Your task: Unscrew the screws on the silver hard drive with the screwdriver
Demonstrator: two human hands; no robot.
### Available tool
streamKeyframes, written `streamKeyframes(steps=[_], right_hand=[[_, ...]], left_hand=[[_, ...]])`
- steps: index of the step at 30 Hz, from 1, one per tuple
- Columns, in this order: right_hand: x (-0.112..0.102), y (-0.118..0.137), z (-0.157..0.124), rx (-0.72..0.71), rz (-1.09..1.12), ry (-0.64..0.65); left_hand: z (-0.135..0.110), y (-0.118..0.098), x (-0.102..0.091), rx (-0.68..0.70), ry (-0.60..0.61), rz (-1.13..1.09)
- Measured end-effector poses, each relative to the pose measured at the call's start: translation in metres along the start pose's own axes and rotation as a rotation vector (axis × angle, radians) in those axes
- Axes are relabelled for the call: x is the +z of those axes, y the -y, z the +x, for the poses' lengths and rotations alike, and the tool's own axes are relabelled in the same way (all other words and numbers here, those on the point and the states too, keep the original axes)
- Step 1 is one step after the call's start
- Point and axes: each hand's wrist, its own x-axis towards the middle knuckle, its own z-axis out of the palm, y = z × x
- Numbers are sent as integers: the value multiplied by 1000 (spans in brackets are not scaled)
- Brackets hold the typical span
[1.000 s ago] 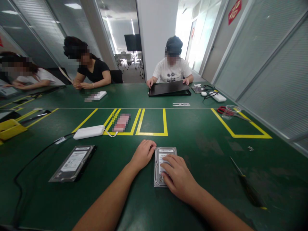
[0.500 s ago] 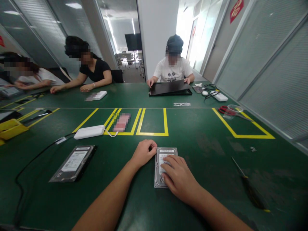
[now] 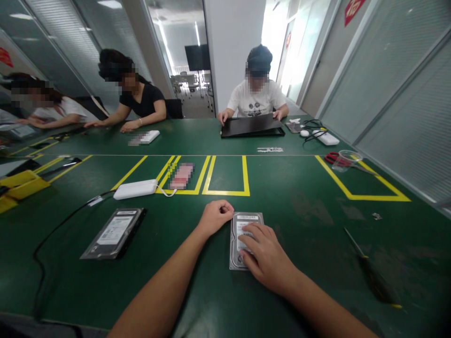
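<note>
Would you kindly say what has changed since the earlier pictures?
The person in black has parted their hands, reaching one toward the picture's left. The wearer's left hand shows a slightly wider gap between curled fingers. No grip was taken or released; the right hand stays on the grey rectangular metal hard drive.

The wearer's own upper limbs, placed relative to the flat, rectangular silver metal hard drive (image 3: 237, 231). Left of the drive: the bare, ungloved left hand (image 3: 213, 219), with rounded knuckles and a narrow wrist, joined to a smooth, bare left forearm (image 3: 167, 274) that widens steadily away from the drive. Right of the drive, partly overlapping it: the bare, ungloved right hand (image 3: 266, 257), broad-backed, with slender, tapering fingers (image 3: 260, 231); the bare right forearm (image 3: 319, 296) likewise thickens beyond the wrist. Nails: too small to make out.
</note>
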Motion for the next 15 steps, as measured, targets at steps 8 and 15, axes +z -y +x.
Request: streamKeyframes(steps=[8, 15], right_hand=[[2, 3, -6, 41, -58, 139], [0, 7, -4, 68, -90, 222]], left_hand=[[-4, 1, 3, -30, -48, -13], [-11, -4, 4, -18, -83, -11]])
